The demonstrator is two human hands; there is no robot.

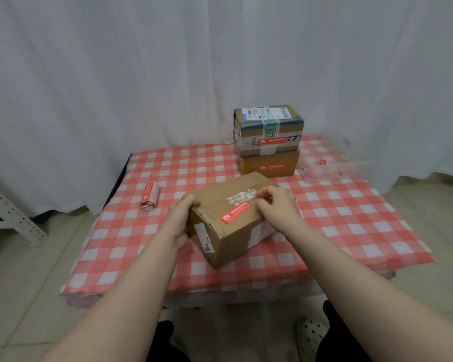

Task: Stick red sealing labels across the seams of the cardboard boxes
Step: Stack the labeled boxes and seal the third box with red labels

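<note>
1. Red rectangular sealing label point(234, 213) with white print is lying slantwise on the top face of a brown cardboard box point(233, 244), crossing the taped seam there. The box is sitting at an angle near the front middle of the counter point(338, 218).
2. The right hand point(275, 202) is resting on the box top at the far end of the label. Its fingers are bent and bunched, and the tips are touching down just beside a torn white patch of old tape point(239, 196). Whether they are pinching the label's end or only pressing it, I cannot tell.
3. The left hand point(183, 218) is gripping the box's left end, with its fingers curling over the top edge.
4. A red-and-white checked cloth is covering the counter.
5. A roll of red labels on white backing point(149, 195) is lying on its side to the left of the box, apart from it.
6. Two stacked cardboard boxes are standing behind the box, toward the counter's back edge. The upper box point(268, 126) is wearing green-and-white tape and a white shipping slip. The lower box point(268, 160) is plain brown. Each is showing a red label on its front face.
7. A small red scrap point(323, 162) is lying to the right of the stack, in a blurred area.
8. A white curtain point(115, 74) is hanging behind the counter. A white perforated metal frame point(8, 212) is leaning at the left, on the pale tiled floor point(24, 270).
</note>
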